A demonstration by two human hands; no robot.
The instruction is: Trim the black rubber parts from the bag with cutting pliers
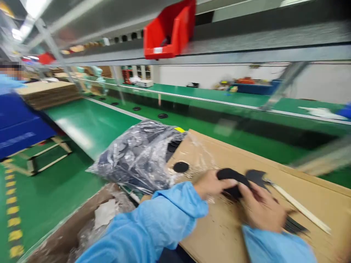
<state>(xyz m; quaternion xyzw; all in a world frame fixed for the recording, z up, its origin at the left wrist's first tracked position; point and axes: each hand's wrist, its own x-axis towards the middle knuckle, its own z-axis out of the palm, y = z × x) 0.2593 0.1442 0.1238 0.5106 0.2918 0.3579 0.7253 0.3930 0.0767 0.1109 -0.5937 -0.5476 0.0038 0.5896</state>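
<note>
Hands [210,184] [264,209] partly hide the blurred black piece [229,174].

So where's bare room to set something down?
Cardboard shows bare between the pale-handled tool and its own far edge; green tabletop between the cardboard stack and the plastic bag. Crowded: around the left hand and right hand, which hold a black piece beside the tool.

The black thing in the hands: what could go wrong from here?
The curved black piece is pinched between the left hand and right hand, so it might bend too far or slip. The long, pale, narrow stick lies beside the right hand, which could knock it. The clear plastic bag of dark pieces seems open toward the brown cardboard surface, so some might slide out.
</note>
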